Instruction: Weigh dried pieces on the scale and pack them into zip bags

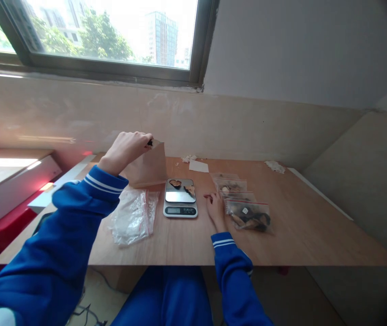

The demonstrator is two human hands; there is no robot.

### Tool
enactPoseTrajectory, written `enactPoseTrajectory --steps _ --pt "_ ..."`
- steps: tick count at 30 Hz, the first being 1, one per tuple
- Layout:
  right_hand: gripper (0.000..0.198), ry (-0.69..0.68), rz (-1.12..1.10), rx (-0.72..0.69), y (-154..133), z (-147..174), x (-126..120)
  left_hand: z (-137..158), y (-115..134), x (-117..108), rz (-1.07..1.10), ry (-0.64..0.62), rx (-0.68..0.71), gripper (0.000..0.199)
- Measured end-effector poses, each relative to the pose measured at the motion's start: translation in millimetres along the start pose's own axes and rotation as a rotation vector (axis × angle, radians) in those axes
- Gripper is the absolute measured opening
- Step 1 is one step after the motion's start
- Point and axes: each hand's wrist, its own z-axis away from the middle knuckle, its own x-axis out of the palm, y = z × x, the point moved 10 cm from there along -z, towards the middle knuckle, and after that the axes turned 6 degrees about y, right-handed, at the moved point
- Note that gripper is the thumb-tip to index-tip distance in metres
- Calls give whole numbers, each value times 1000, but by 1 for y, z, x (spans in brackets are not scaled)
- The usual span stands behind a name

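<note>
Tan and dark-edged, two dried pieces are lying apart on the shiny pan of the white scale, the left one curling inside a blackish rim, the right one looking rougher. Through the head view I am watching the left hand pinching a small dark piece at the mouth of the paper bag. The right hand is resting half-open on the table, between scale and zip bags.

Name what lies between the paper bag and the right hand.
The scale, with two brown pieces on its plate, as the head view shows.
</note>
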Motion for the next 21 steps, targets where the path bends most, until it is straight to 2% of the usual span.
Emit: enactPoseTrajectory --steps 2,4,7,10,13,17,21 --pt "29 3 1 -2 -1 0 0 4 6 4 69 33 4 28" --pt "29 -4 9 -11 -2 1 2 11 26 22 173 3 75 28" --pt "29 -16 19 -27 -5 3 6 26 65 70 324 -151 194 29" --pt "28 -10 10 -29 -7 3 6 41 100 124 402 -303 219 28" --pt "27 -13 5 -22 -6 3 5 49 125 160 373 -325 229 31" --pt "28 -23 -14 -6 -4 2 4 52 143 177 315 -280 238 30" --pt "29 -29 -12 -1 -3 2 4 53 148 173 291 -231 269 33"
